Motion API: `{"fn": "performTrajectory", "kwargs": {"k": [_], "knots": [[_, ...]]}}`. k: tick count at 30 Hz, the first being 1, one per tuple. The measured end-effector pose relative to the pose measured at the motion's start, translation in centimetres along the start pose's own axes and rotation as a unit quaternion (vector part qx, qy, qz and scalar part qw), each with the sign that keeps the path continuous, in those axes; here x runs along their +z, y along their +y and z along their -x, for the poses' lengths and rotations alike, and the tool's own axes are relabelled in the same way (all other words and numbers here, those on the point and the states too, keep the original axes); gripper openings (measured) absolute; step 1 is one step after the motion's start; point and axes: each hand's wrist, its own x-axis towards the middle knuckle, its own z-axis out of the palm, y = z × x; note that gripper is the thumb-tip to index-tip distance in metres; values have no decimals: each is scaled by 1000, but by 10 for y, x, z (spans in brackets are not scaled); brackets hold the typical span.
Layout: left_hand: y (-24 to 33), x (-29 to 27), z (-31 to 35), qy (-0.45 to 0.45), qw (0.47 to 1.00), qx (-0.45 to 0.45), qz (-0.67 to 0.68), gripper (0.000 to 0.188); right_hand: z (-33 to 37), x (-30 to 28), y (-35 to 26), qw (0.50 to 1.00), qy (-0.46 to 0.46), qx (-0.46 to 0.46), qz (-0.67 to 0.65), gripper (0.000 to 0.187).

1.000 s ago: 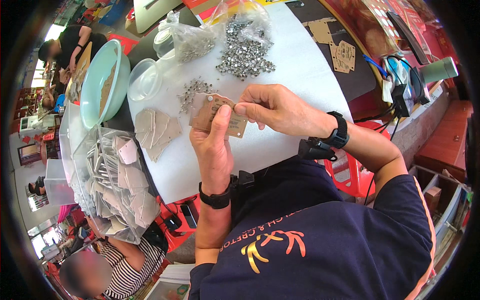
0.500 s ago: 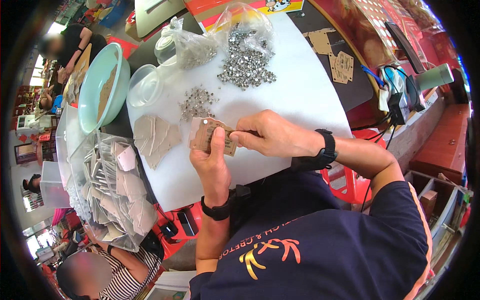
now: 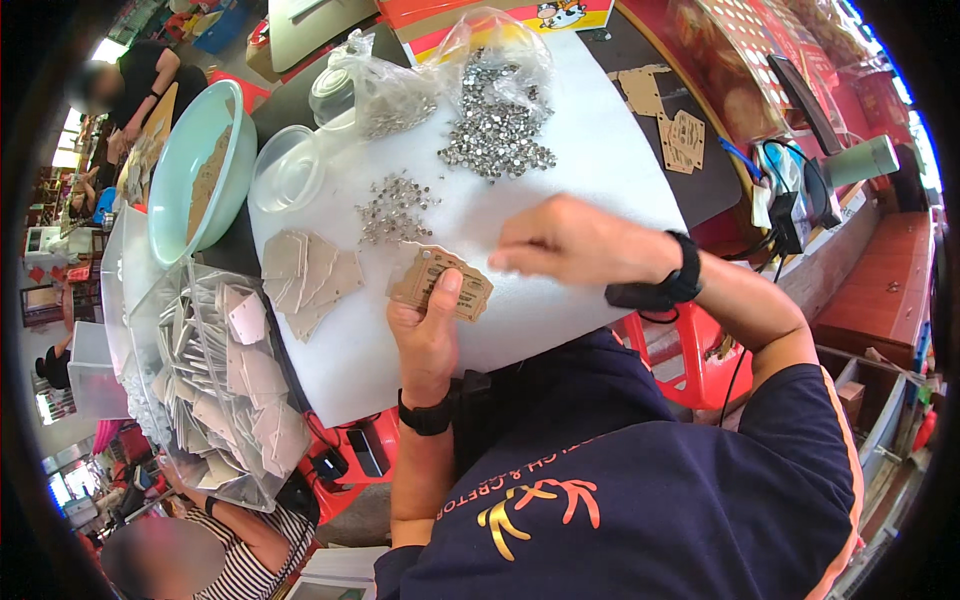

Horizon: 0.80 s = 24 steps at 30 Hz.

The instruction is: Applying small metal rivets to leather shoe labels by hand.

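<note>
A brown scallop-edged board piece (image 3: 420, 272) with dark printing sits in my left hand (image 3: 425, 345), pinched under the thumb. Whether more than one piece is stacked there I cannot tell. My right hand (image 3: 575, 240) hovers just to the right of it, not touching, fingers curled and a little blurred; anything between them is hidden. Beyond the held piece lies a small heap of tiny metal parts (image 3: 395, 210) on the white table covering (image 3: 600, 130). Farther back, shiny metal parts (image 3: 497, 135) spill from a clear plastic bag (image 3: 515, 40). Plain board pieces (image 3: 310, 275) lie fanned out to the left.
A clear bin (image 3: 255, 490) full of board pieces stands at the left, near a mint-green basin (image 3: 245, 160). Round clear tubs (image 3: 285, 170) sit on the table. Two brown pieces (image 3: 683, 142) lie at the far right. Other people are at the left.
My right hand has drawn away from the board piece to the right. The held piece has tilted, showing more of its printed face. My left hand keeps its grip.
</note>
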Motion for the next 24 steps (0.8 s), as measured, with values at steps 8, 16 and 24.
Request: {"fn": "performTrajectory", "kwargs": {"k": [8,16,24], "knots": [[3,2,-1,-8,999,-11,30,18,6,-54,43,958,203,67,192,14],[-2,0,-3,-9,1000,11,-11,22,-5,-44,44,933,167,-12,318,8],[-2,1,-3,-5,1000,11,-18,21,-13,-46,45,907,148,-11,394,10]]}}
